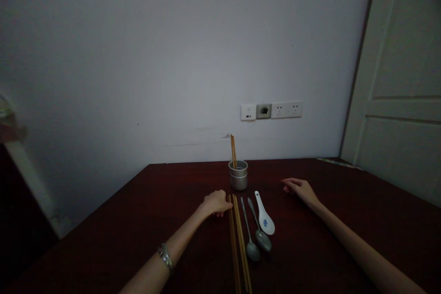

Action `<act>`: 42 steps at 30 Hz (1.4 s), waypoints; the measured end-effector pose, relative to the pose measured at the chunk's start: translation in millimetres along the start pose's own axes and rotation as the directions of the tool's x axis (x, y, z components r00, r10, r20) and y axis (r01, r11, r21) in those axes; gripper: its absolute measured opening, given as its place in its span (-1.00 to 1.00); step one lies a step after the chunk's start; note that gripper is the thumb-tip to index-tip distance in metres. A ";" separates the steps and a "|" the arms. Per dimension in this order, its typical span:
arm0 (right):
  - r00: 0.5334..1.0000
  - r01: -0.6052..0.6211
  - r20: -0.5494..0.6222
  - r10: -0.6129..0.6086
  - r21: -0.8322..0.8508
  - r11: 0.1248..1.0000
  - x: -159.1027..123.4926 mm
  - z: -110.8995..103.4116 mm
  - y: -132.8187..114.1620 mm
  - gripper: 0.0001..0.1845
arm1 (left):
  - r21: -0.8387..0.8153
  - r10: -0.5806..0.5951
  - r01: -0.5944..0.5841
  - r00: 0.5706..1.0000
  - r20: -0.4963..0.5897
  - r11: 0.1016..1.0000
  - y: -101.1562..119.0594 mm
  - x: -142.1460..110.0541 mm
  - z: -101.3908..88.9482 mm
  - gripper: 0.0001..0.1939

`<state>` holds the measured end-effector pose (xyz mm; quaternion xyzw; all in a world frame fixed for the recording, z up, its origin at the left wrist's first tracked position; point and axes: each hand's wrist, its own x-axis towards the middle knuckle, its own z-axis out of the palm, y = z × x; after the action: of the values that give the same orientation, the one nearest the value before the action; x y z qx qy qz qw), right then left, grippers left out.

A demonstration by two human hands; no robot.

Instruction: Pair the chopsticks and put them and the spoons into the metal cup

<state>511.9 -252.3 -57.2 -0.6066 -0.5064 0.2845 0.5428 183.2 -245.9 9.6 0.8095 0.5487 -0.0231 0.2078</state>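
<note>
My left hand [215,202] rests on the dark red table [138,229] with its fingers curled under, right beside the far ends of several wooden chopsticks [238,243] lying lengthwise; whether it grips one is hidden. My right hand [300,189] lies flat on the table, fingers stretched out, holding nothing, to the right of the cutlery. A small metal cup [238,175] stands just beyond the chopsticks with a pair of chopsticks [233,150] upright in it. Two metal spoons [257,234] and a white ceramic spoon [264,219] lie between my hands.
A white wall with a row of sockets [271,110] rises behind the table's far edge. A pale door [403,101] stands at the right. A thin strip [337,163] lies at the table's far right corner. A bracelet [166,256] circles my left wrist.
</note>
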 end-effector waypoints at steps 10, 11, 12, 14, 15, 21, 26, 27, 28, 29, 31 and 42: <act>0.999 -0.007 -0.039 0.011 0.118 0.993 2.2 -3.0 4.4 -0.67 | 0.148 -0.028 0.047 0.991 -0.128 0.988 3.4 4.0 13.1 -0.75; 0.999 -0.007 -0.041 0.013 0.125 0.992 2.2 -3.0 4.3 -0.67 | 0.157 -0.027 0.050 0.989 -0.143 0.986 3.1 4.8 13.9 -0.74; 0.999 -0.010 -0.043 0.016 0.130 0.991 2.2 -2.9 4.2 -0.67 | 0.163 -0.027 0.053 0.987 -0.158 0.985 2.9 5.4 14.6 -0.73; 0.999 -0.016 -0.045 0.022 0.137 0.990 2.2 -2.9 4.5 -0.67 | 0.169 -0.026 0.058 0.983 -0.183 0.984 3.0 6.1 15.4 -0.69; 0.999 -0.018 -0.047 0.024 0.142 0.990 2.3 -2.9 4.7 -0.67 | 0.169 -0.024 0.057 0.981 -0.194 0.984 3.4 6.1 15.6 -0.68; 0.999 -0.013 -0.037 0.019 0.150 0.989 2.0 -2.9 4.4 -0.67 | 0.132 -0.033 0.064 0.973 -0.227 0.989 8.9 3.8 17.1 -0.66; 0.999 -0.023 -0.036 0.028 0.139 0.990 1.3 -2.2 2.5 -0.68 | 0.073 -0.077 0.101 0.959 -0.274 0.992 10.8 4.5 22.6 -0.67; 0.999 -0.019 -0.034 0.024 0.139 0.990 1.1 -2.1 2.2 -0.68 | 0.066 -0.078 0.100 0.956 -0.282 0.993 10.2 5.3 23.8 -0.67; 0.999 -0.014 -0.033 0.019 0.139 0.990 1.0 -2.1 2.0 -0.68 | 0.060 -0.077 0.098 0.954 -0.289 0.993 9.4 6.2 24.8 -0.67; 0.999 -0.011 -0.032 0.016 0.141 0.990 0.8 -2.1 1.8 -0.68 | 0.056 -0.074 0.095 0.951 -0.299 0.994 8.6 7.2 25.5 -0.67; 0.999 -0.008 -0.036 0.013 0.155 0.988 0.8 -2.4 1.8 -0.67 | 0.048 -0.057 0.076 0.948 -0.313 0.996 7.4 8.6 25.2 -0.67; 0.995 0.000 -0.097 0.028 0.273 0.962 -0.1 -4.1 -6.2 -0.62 | 0.002 0.066 -0.078 0.832 -0.550 0.997 20.6 -7.4 -24.0 -0.78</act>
<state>513.7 -254.5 -50.3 -0.5430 -0.4302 0.3245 0.6440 194.2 -250.2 39.9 0.8000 0.5544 0.2238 0.0507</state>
